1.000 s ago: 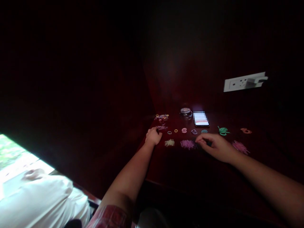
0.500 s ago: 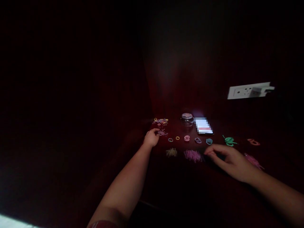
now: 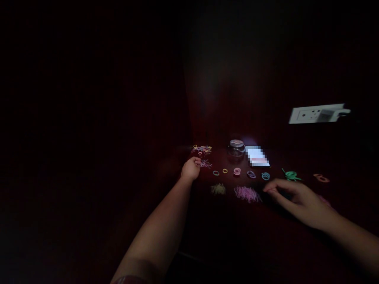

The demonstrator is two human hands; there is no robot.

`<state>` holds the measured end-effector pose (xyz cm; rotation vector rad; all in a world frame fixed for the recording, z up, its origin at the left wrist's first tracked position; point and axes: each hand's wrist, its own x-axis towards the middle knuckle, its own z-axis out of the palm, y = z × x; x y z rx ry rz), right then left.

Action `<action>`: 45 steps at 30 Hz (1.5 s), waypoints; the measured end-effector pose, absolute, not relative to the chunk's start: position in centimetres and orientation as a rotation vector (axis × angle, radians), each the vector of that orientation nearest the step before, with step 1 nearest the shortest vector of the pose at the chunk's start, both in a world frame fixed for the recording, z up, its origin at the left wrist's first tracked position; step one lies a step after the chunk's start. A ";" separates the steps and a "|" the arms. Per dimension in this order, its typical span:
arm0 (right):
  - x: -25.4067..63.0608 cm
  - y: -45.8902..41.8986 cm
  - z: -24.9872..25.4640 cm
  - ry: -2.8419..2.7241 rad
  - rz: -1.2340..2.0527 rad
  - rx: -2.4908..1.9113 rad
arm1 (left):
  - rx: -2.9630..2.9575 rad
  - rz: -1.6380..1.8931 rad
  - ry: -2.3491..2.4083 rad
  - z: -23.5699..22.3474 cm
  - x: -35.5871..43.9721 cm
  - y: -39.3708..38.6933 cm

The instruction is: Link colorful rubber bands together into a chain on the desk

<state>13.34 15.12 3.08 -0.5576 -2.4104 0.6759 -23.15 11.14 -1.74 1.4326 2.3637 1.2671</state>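
Note:
My left hand (image 3: pixel 190 169) reaches to the far left of the dark red tabletop, fingers curled together at the edge of a small heap of purple rubber bands (image 3: pixel 205 163). Whatever its fingertips hold is too small to see. My right hand (image 3: pixel 299 201) hovers low at the right, thumb and forefinger pinched; nothing can be made out between them. Just left of those fingertips lies a pink-purple heap of rubber bands (image 3: pixel 247 194), with a yellowish heap (image 3: pixel 218 189) farther left. Another pink heap (image 3: pixel 325 200) is mostly hidden behind my right hand.
A row of small bands runs across: a yellow ring (image 3: pixel 225 171), pink rings (image 3: pixel 237 171), blue bands (image 3: pixel 265 176), a green bundle (image 3: pixel 291 175), an orange band (image 3: pixel 321 178). Behind stand a lidded clear jar (image 3: pixel 236 149) and a lit phone (image 3: pixel 257 156). A wall socket (image 3: pixel 316 114) holds a plug.
The whole view has shifted slightly, so things sit farther right. My left fingers have curled in more beside the purple heap. My right hand, still pinched, now covers more of the right-hand pink heap.

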 end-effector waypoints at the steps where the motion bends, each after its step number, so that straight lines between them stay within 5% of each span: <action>1: 13.4 15.2 3.1 -2.403 0.683 -0.565 | 1.429 1.279 2.364 -1.7 -23.2 11.0; 45: 13.4 14.5 3.6 -2.411 0.647 -0.567 | 1.764 0.850 2.359 -0.6 -21.5 10.9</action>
